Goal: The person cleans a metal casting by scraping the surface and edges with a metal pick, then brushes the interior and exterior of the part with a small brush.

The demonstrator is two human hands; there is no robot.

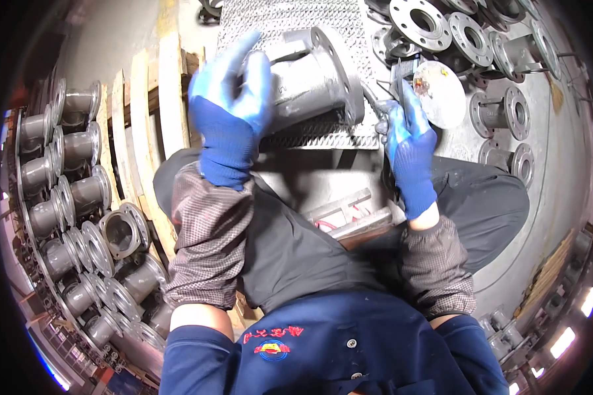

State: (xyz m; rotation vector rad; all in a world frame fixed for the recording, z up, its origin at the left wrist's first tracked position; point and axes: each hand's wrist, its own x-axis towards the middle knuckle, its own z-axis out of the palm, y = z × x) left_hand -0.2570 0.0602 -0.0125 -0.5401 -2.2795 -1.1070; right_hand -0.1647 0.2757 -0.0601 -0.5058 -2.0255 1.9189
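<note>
A grey flanged metal pipe fitting [303, 82] lies on its side on a perforated metal bench top [329, 137], its drilled flange toward the right. My left hand [234, 102], in a blue coated glove and slightly blurred, is at the fitting's left end with its fingers apart; whether it touches the metal I cannot tell. My right hand [410, 141], gloved alike, is closed round a dark tool [403, 71] right of the fitting. The hand hides much of this tool, so its kind is unclear. Beside those fingers is a round whitish disc [439, 95] with rusty marks.
Rows of flanged fittings [79, 145] stand at the left beside a wooden pallet [141, 125]. More flanged pieces [471, 39] are piled at the far right, with others [501, 113] on the floor. A metal frame [349, 214] lies between my legs, below the bench.
</note>
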